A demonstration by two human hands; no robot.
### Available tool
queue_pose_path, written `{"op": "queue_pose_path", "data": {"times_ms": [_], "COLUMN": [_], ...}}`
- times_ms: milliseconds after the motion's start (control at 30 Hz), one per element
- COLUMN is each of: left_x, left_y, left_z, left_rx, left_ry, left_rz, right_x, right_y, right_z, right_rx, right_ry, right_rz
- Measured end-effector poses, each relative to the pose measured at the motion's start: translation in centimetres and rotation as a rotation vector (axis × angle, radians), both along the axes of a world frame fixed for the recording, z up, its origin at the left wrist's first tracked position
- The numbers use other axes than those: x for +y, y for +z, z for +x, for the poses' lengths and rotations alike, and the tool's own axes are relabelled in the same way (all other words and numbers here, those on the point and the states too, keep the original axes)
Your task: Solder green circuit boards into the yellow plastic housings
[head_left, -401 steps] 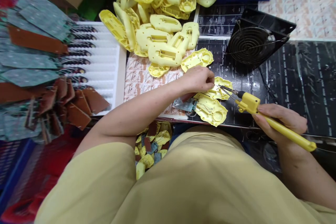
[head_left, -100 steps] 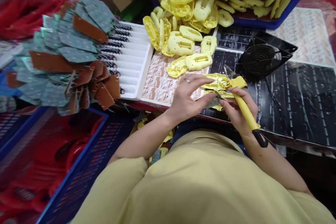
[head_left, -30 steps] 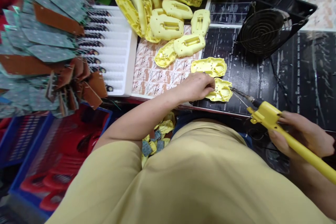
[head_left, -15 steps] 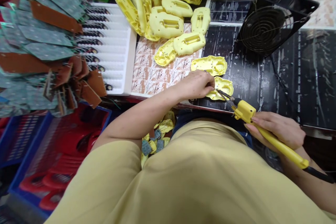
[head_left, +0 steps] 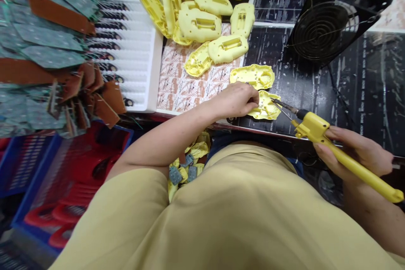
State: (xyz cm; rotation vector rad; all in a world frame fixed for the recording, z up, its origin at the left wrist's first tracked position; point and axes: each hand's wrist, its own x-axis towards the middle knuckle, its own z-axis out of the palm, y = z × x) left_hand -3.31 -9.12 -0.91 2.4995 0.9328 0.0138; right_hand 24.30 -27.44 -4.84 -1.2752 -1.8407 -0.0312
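Observation:
My left hand [head_left: 238,99] is closed over the left end of a yellow plastic shell half [head_left: 267,107], which lies hollow side up at the table's front edge. The fingertips are partly hidden against the shell. My right hand [head_left: 356,152] grips a yellow soldering iron [head_left: 341,152] with a solder feed tube beside its dark tip. That tip reaches over the right part of the held shell; whether it touches is unclear. Just behind lies a second open shell half [head_left: 252,76].
More yellow shells [head_left: 202,25] are heaped at the back. A black fan [head_left: 319,29] stands at the back right. On the left, a white ridged foam tray [head_left: 139,55] sits by stacked circuit boards [head_left: 50,38]. Blue crates [head_left: 31,206] with red parts are below left.
My right hand has drawn the soldering iron to the right, so its tip is away from my left fingers. My left hand has stayed at the shell.

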Motion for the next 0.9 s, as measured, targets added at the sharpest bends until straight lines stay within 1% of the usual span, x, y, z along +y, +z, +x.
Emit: {"op": "queue_pose_path", "data": {"times_ms": [33,100,167,267,367,500,600,733,900], "left_x": [-0.1,-0.2,-0.4,-0.7,-0.8,-0.7,-0.7,-0.6,-0.5], "left_y": [0.0,0.1,0.1,-0.1,-0.4,-0.2,0.0,0.0,0.2], "left_z": [0.0,-0.1,-0.2,-0.3,-0.2,0.2,0.4,0.6,0.9], "left_rx": [0.008,0.02,0.018,-0.01,-0.033,0.004,0.015,0.021,0.051], "left_ry": [-0.004,-0.007,0.004,0.068,0.137,0.152,0.147,0.139,0.133], "left_rz": [0.006,0.014,0.022,0.048,0.065,0.058,0.056,0.059,0.059], "right_x": [0.0,0.0,0.1,0.6,1.2,1.8,2.5,3.7,4.5], "right_y": [-0.2,-0.4,-0.5,0.1,0.6,0.6,0.5,0.9,1.3], "right_z": [0.0,0.0,-0.1,-0.3,-0.1,0.2,0.1,-0.1,0.6], "right_rx": [-0.012,-0.018,0.027,0.086,0.046,0.004,0.015,0.042,-0.071], "right_ry": [-0.036,-0.053,-0.019,0.041,0.046,0.046,0.107,0.243,0.305], "right_rz": [-0.012,-0.037,-0.036,0.017,0.011,0.0,0.05,0.092,0.054]}}
